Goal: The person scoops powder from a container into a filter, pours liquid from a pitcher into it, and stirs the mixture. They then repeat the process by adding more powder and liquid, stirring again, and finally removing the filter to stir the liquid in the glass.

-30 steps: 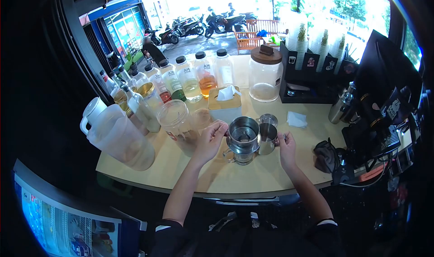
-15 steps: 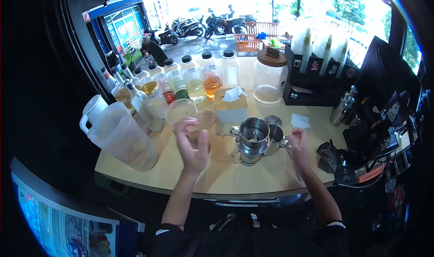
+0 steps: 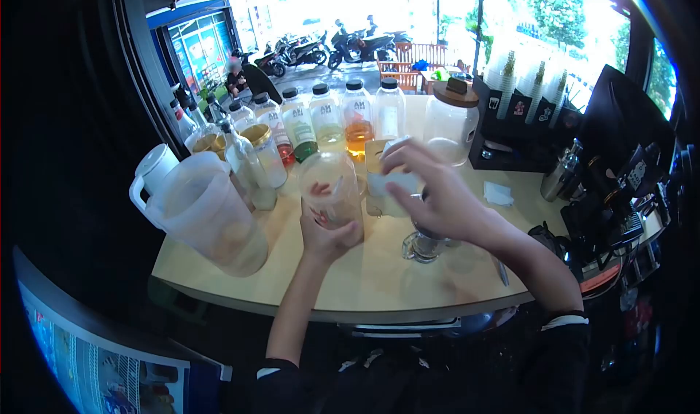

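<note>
My left hand (image 3: 327, 235) is wrapped round the lower part of a clear jar (image 3: 328, 173), its fingers showing through the see-through wall. To its right, my right hand (image 3: 441, 199) is raised with thumb and fingers apart, holding nothing. That hand overlaps the tissue box (image 3: 376, 204) and hides most of the metal drip filter. Below it shows the glass mug (image 3: 420, 248) under the filter. Left of the jar stands a large frosted plastic pitcher (image 3: 208, 213).
Capped bottles (image 3: 359, 126) of coloured liquid line the back of the counter. A wooden-lidded jar (image 3: 450, 126) and a black cup holder (image 3: 514, 151) stand at back right. A white napkin (image 3: 498, 193) and a steel flask (image 3: 561, 170) are on the right.
My left hand has gone from hovering open to gripping the clear jar. My right hand has swung left from beside the metal cup and opened. The view has shifted slightly.
</note>
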`<act>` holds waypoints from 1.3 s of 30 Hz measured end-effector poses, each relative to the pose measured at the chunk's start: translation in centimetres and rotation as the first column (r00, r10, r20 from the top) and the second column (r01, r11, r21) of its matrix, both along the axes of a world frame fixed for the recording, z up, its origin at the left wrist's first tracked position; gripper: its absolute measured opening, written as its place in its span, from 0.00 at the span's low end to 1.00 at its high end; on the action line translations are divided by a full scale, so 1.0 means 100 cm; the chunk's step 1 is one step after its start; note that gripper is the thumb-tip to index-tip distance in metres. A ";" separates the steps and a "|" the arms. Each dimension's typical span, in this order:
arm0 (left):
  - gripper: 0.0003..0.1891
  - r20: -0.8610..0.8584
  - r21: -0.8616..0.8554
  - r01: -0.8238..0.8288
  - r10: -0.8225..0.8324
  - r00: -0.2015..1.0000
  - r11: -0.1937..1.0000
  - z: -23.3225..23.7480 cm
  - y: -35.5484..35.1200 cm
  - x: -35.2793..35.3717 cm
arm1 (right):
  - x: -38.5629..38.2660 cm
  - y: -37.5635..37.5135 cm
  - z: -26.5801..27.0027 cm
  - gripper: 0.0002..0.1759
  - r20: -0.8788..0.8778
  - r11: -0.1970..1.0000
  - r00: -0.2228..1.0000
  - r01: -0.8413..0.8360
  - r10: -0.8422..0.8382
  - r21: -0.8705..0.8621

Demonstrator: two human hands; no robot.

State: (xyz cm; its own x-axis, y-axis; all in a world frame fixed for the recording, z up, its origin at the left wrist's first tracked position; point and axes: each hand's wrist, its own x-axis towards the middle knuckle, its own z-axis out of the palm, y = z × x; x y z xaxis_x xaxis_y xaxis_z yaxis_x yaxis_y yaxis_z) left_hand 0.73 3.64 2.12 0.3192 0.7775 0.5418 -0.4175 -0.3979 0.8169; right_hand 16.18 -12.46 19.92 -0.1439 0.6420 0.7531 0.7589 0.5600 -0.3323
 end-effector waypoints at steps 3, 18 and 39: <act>0.53 0.073 0.119 -0.034 0.026 0.997 0.992 0.003 -0.005 0.000 | -0.028 0.019 0.003 0.06 0.132 0.975 0.984 -0.094 0.122 -0.201; 0.62 -0.052 0.707 -0.235 0.381 0.923 0.667 -0.011 -0.013 -0.011 | -0.079 0.037 -0.033 0.05 0.642 0.854 0.766 0.322 0.018 -0.408; 0.48 0.008 0.273 0.028 -0.032 0.999 0.962 -0.044 -0.016 -0.003 | -0.071 0.007 -0.017 0.09 0.523 0.721 0.837 0.260 0.164 -0.642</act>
